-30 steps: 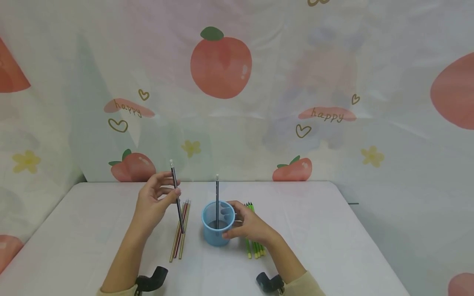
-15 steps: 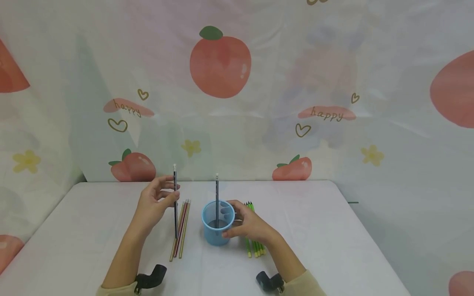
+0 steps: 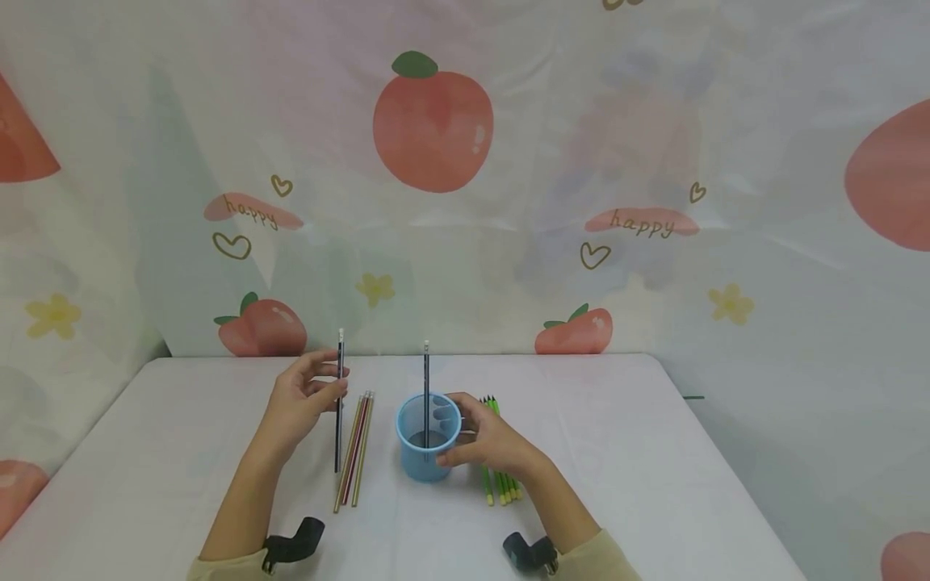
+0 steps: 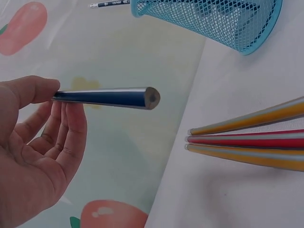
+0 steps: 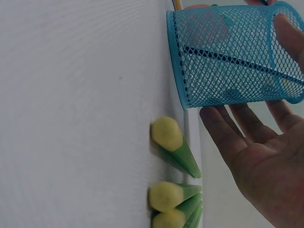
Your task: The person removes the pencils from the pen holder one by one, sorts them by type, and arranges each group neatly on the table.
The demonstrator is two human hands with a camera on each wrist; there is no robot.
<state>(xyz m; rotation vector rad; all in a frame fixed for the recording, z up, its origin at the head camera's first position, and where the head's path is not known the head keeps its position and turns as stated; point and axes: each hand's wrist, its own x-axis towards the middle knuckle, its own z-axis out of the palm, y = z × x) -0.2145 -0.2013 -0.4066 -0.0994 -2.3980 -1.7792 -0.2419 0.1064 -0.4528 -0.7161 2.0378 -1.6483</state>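
Note:
My left hand (image 3: pixel 294 407) pinches a dark blue pencil (image 3: pixel 339 440) between thumb and fingers, with its white eraser end up. In the left wrist view this pencil (image 4: pixel 109 98) points its unsharpened end at the camera. Upright in the light blue mesh pencil cup (image 3: pixel 420 468) stands another dark pencil (image 3: pixel 426 371). My right hand (image 3: pixel 501 444) holds the cup from its right side, thumb at the front and fingers behind. The right wrist view shows fingertips against the mesh (image 5: pixel 228 28) and the dark pencil through it.
Gold and red pencils (image 3: pixel 356 464) lie between the left hand and the cup. Several green pencils (image 3: pixel 504 488) with yellow erasers lie beneath the right forearm side. A patterned cloth backdrop (image 3: pixel 465 274) rises behind the white table (image 3: pixel 625 484).
The left hand has lowered slightly and shifted left with its pencil, which has gone from tilted to nearly upright. The right hand and cup have stayed put.

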